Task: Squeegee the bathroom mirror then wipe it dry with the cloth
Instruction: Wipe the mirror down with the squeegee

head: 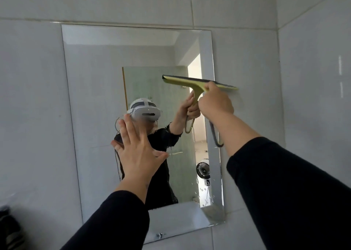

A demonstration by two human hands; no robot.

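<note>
A frameless rectangular mirror (pixel 95 82) hangs on the grey tiled wall. My right hand (pixel 215 102) grips the handle of a yellow-green squeegee (pixel 182 81) whose dark rubber blade lies across the mirror's right side at mid height and sticks out past the right edge. A grey loop hangs from the handle below my wrist. My left hand (pixel 137 151) is raised with fingers spread, flat towards the glass left of centre; whether it touches is unclear. No cloth is in sight.
Grey wall tiles (pixel 34 97) surround the mirror, and a wall corner (pixel 277 59) runs down at the right. Water drops cling to the mirror's lower right. A dark object (pixel 9 228) sits at the lower left edge. The mirror reflects a person, a doorway and a fan.
</note>
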